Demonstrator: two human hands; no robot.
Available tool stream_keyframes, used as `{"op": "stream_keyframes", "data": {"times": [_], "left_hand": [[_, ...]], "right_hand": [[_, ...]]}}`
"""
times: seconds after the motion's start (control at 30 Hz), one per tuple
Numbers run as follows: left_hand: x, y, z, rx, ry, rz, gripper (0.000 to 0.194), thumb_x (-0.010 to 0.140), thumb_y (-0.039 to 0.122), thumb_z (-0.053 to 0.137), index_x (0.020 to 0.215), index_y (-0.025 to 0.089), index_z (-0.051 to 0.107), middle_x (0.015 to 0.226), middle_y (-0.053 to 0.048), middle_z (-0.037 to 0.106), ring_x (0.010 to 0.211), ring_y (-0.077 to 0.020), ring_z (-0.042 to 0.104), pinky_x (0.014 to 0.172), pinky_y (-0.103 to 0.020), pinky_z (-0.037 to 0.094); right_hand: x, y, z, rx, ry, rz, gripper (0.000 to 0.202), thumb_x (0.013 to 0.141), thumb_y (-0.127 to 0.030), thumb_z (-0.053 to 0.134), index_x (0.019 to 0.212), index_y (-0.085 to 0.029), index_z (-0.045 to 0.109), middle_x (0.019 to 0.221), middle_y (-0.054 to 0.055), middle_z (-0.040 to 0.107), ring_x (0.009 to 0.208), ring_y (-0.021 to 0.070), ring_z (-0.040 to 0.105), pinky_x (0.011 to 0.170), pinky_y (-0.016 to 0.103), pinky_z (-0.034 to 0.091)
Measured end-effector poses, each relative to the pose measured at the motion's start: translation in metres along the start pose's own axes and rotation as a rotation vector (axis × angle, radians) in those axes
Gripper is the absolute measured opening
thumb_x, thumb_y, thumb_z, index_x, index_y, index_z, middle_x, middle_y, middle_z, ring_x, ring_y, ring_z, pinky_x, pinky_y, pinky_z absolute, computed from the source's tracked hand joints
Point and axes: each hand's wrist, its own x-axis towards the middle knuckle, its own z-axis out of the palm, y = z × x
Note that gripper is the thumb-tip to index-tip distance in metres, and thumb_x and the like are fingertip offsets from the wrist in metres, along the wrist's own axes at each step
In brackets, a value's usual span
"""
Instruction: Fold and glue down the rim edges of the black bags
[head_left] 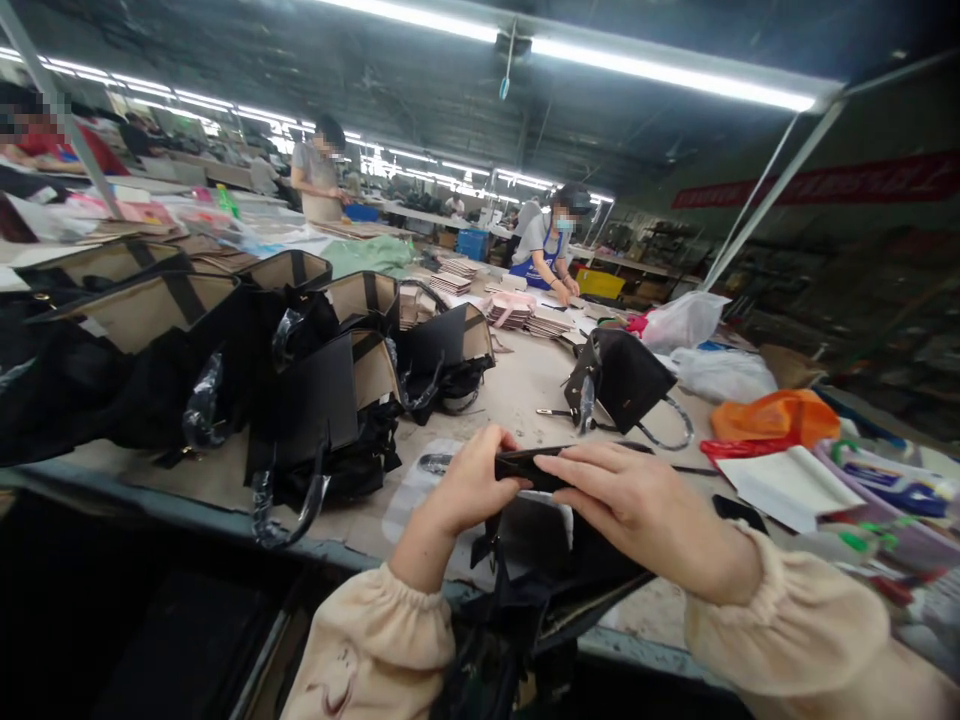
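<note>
2 bare hands, the left hand [471, 480] and the right hand [637, 500], work at the upper edge of a black fabric bag with a stiff greyish panel [604, 560], which lies at the near edge of a pale brown worktable [517, 405]. The left one is closed on the edge's left end, pinching it between thumb and fingers. The right one lays its outstretched fingers along the same edge, fingertips pointing toward the left thumb; whether they squeeze it, I cannot tell. The bag's body hangs below both grips, its lower part dark and hard to make out. Beyond the hands stands 1 tilted black bag with plastic-wrapped handles [630, 378]. To the left sit several open black bags with beige linings [315, 400]; to the right, an orange plastic bag [784, 418] lies near a lilac plastic basket [829, 462].
</note>
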Motion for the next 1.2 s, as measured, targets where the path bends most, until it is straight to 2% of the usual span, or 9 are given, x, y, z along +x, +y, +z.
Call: {"op": "stream_keyframes", "data": {"times": [0.1, 0.23, 0.43, 0.57, 0.7, 1.0, 1.2], "left_hand": [[0.002, -0.001, -0.001, 0.014, 0.009, 0.007, 0.023, 0.070, 0.020, 0.060, 0.090, 0.021, 0.048, 0.088, -0.001, 0.059, 0.083, -0.0183, 0.056, 0.069, -0.028, 0.042], [0.004, -0.003, 0.001, 0.017, 0.020, 0.029, 0.021, 0.071, 0.017, 0.057, 0.090, 0.021, 0.048, 0.086, -0.002, 0.059, 0.082, -0.0190, 0.057, 0.068, -0.028, 0.042], [0.003, -0.005, -0.004, -0.032, -0.024, 0.105, 0.024, 0.071, 0.025, 0.065, 0.092, 0.020, 0.056, 0.090, -0.002, 0.063, 0.089, -0.0206, 0.058, 0.073, -0.028, 0.043], [0.004, -0.008, -0.005, -0.157, -0.062, 0.134, 0.027, 0.075, 0.026, 0.065, 0.101, 0.021, 0.062, 0.097, -0.002, 0.068, 0.092, -0.0189, 0.061, 0.080, -0.027, 0.044], [0.005, -0.011, -0.001, -0.229, -0.043, 0.117, 0.025, 0.078, 0.027, 0.063, 0.102, 0.022, 0.065, 0.100, 0.000, 0.070, 0.093, -0.0179, 0.063, 0.083, -0.026, 0.045], [0.010, -0.011, 0.003, -0.219, 0.018, 0.082, 0.021, 0.082, 0.026, 0.059, 0.100, 0.022, 0.068, 0.098, 0.000, 0.072, 0.088, -0.0157, 0.066, 0.079, -0.023, 0.047], [0.012, -0.010, 0.007, -0.169, 0.076, 0.063, 0.018, 0.083, 0.026, 0.058, 0.095, 0.021, 0.070, 0.095, 0.000, 0.073, 0.086, -0.0152, 0.066, 0.077, -0.024, 0.047]], "right_hand": [[0.014, -0.001, 0.007, -0.091, -0.108, -0.057, 0.034, 0.090, -0.027, 0.049, 0.123, -0.020, 0.056, 0.106, 0.008, 0.067, 0.093, 0.0185, 0.062, 0.079, 0.031, 0.052], [0.025, -0.002, 0.014, -0.170, -0.190, -0.063, 0.030, 0.091, -0.026, 0.047, 0.117, -0.016, 0.059, 0.097, 0.008, 0.068, 0.085, 0.0183, 0.063, 0.073, 0.030, 0.051], [0.032, 0.005, 0.017, -0.206, -0.273, -0.002, 0.021, 0.091, -0.023, 0.046, 0.095, -0.023, 0.067, 0.083, 0.002, 0.066, 0.075, 0.0148, 0.061, 0.062, 0.025, 0.041], [0.034, 0.007, 0.020, -0.193, -0.270, 0.174, 0.025, 0.092, -0.029, 0.044, 0.087, -0.024, 0.068, 0.081, 0.001, 0.066, 0.076, 0.0143, 0.061, 0.062, 0.026, 0.038], [0.036, 0.007, 0.021, -0.172, -0.265, 0.287, 0.027, 0.092, -0.031, 0.044, 0.084, -0.024, 0.069, 0.081, 0.000, 0.067, 0.076, 0.0143, 0.061, 0.065, 0.026, 0.038], [0.038, 0.010, 0.024, -0.152, -0.236, 0.361, 0.028, 0.091, -0.033, 0.045, 0.083, -0.024, 0.069, 0.081, 0.002, 0.067, 0.079, 0.0155, 0.062, 0.070, 0.026, 0.040], [0.038, 0.012, 0.023, -0.159, -0.221, 0.366, 0.029, 0.091, -0.035, 0.045, 0.080, -0.022, 0.068, 0.079, 0.002, 0.068, 0.074, 0.0157, 0.062, 0.068, 0.026, 0.040]]}}
